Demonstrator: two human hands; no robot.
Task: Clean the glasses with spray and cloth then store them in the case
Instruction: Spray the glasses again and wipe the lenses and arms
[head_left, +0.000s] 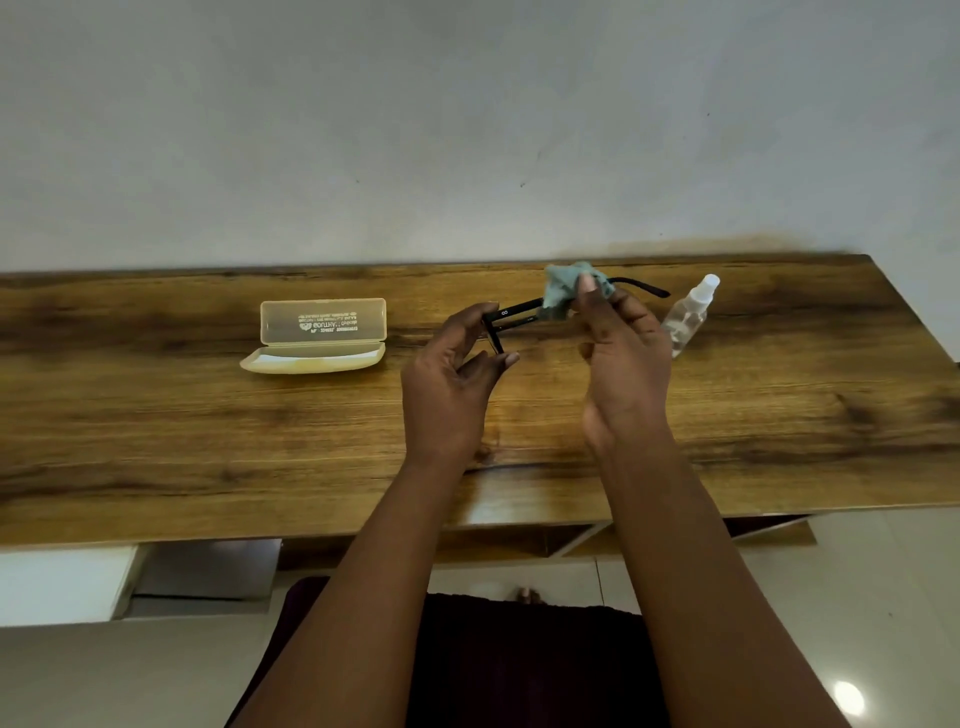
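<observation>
Two bare hands meet above the wooden counter (156, 426), both busy with a pair of black-framed glasses (514, 315) held up off the surface. The left hand (449, 384) has its grip narrowed on the frame's left end, fingers and thumb curled round the corner where one temple arm folds downward. The right hand (621, 358) pinches a crumpled grey-green cleaning cloth (563, 291) against the glasses, thumb up against the fabric and the other fingers curled behind it; the cloth is bunched over the frame's right side and hides the lens there. The other temple arm juts out to the right past the cloth, its curved tip hanging just beside the spray bottle.

That clear plastic spray bottle (688, 317), with a white cap, is on the counter close to the right hand, partly behind it; it looks tilted in this wide-angle view, and whether it stands or lies I cannot tell. Well off to the left, a translucent cream glasses case (317, 338) sits open on the counter, its lid raised toward the wall and printed with lettering too small to read. The case holds nothing that shows.

A pale wall (467, 130) rises behind the counter. Below its near edge are dark clothing and a light tiled floor.
</observation>
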